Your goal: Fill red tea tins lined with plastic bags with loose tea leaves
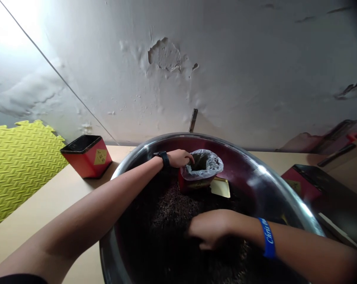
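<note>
Red tin (193,184): within metal basin (259,169), toward far rim. Left hand (180,158): fingers bent at left edge of clear liner (209,172), closure indeterminable. Right hand (212,228): over dark loose material (174,207), fingers blurred, closure indeterminable. Lid (220,187): beside tin, right.

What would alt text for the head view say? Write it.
A left hand grips the rim of a plastic-lined red tin inside a big metal bowl, while the right hand reaches into dark loose leaves. A red box stands left, outside.
</note>
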Available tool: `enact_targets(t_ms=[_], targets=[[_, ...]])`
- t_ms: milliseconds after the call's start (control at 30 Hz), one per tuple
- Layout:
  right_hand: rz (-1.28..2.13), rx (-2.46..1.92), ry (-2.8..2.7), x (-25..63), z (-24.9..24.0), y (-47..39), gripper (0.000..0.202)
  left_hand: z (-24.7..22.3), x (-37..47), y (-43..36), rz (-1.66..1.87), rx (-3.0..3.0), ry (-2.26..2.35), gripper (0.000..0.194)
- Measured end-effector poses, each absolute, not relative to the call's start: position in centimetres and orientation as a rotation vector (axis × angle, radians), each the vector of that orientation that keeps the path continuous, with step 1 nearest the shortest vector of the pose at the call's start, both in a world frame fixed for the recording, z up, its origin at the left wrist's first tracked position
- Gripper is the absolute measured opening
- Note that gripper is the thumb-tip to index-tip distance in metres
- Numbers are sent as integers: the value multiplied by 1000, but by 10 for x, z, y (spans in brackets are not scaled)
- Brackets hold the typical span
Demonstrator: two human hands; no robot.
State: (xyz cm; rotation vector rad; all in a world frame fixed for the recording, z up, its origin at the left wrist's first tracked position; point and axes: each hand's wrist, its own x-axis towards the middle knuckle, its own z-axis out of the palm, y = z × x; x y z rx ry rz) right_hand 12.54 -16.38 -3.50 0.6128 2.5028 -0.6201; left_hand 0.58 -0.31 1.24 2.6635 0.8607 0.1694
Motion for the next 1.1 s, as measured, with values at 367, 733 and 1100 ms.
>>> enact_targets(t_ms=[367, 733, 1100], targets=[[-1001, 1018, 2992, 131, 14, -145, 22, 18, 4, -7, 141, 2696, 846, 38], [-213, 1811, 3322, 164, 18, -104, 33, 11, 9, 0, 111, 2817, 849, 33], [-364, 1380, 3375, 138, 21, -135, 22, 13, 5, -1, 127, 2746, 788, 36]])
